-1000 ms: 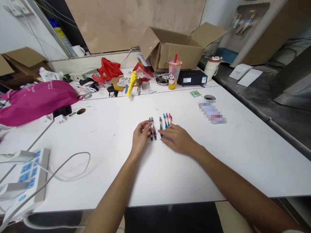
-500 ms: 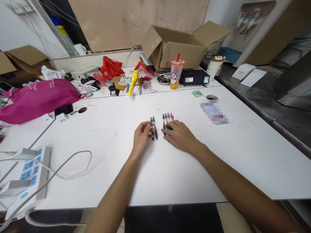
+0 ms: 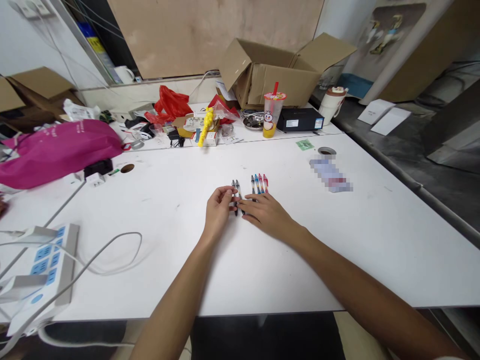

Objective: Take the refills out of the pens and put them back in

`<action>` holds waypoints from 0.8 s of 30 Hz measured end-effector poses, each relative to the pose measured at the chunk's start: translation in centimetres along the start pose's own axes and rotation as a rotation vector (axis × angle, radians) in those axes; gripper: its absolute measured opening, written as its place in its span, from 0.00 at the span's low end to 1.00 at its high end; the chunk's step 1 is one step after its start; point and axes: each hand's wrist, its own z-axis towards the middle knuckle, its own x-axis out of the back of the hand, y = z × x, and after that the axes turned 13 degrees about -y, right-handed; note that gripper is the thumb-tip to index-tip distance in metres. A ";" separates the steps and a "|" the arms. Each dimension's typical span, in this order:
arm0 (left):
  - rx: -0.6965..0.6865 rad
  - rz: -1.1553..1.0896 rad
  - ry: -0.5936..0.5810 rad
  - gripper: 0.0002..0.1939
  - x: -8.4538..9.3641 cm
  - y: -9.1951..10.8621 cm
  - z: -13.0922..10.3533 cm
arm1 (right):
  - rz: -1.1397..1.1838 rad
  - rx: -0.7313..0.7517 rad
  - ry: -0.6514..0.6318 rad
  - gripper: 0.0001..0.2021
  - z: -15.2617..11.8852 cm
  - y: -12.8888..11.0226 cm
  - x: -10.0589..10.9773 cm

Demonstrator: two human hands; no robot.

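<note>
Two black pens (image 3: 237,186) lie side by side on the white table. My left hand (image 3: 218,206) is at their left side, its fingers bent over them and its thumb close to the index finger. From the right, my right hand (image 3: 269,212) reaches across with spread fingers, its fingertips at the right-hand black pen. Just beyond that hand lies a second row of pens: one black pen (image 3: 253,183), one blue pen (image 3: 257,182) and two pink-red pens (image 3: 263,182). The right hand covers their lower parts.
A power strip (image 3: 71,260) with a looping cable lies at the left, near a magenta bag (image 3: 63,152). Along the back stand a drink cup (image 3: 272,115), a black box (image 3: 300,120) and an open carton (image 3: 281,77). A tape roll (image 3: 327,151) lies at the right.
My right hand has shifted left, away from the multicoloured row and over to the two black pens. More of the coloured pens shows. My left hand has hardly moved.
</note>
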 end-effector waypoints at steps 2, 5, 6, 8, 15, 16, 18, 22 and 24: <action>0.001 -0.002 0.005 0.12 0.1 -0.1 0.1 | -0.001 0.020 0.016 0.14 0.0 0.3 0.2; 0.001 -0.001 0.017 0.12 0.1 -0.1 0.1 | 0.036 0.034 0.071 0.14 0.0 0.5 0.8; 0.001 0.001 0.020 0.12 0.2 -0.1 0.1 | 0.064 0.017 0.093 0.14 -0.1 0.5 1.1; 0.005 0.004 0.024 0.12 0.2 -0.1 0.0 | 0.168 -0.063 0.133 0.14 -0.2 0.3 1.5; 0.070 -0.113 -0.013 0.13 0.1 0.0 0.0 | 0.795 -0.379 0.308 0.17 -0.8 -0.5 1.6; 0.083 -0.154 -0.015 0.14 0.1 0.1 0.0 | 0.844 -0.387 0.334 0.17 -0.9 -0.7 1.7; 0.105 -0.245 -0.017 0.16 0.0 0.3 0.0 | 0.912 -0.375 0.373 0.16 -1.0 -1.2 2.0; 0.090 -0.383 -0.031 0.16 -0.1 0.9 -0.1 | 1.086 -0.297 0.361 0.11 -1.0 -1.6 2.5; 0.059 -0.408 -0.065 0.16 -0.1 1.2 -0.1 | 1.253 -0.296 0.355 0.09 -0.9 -1.4 2.5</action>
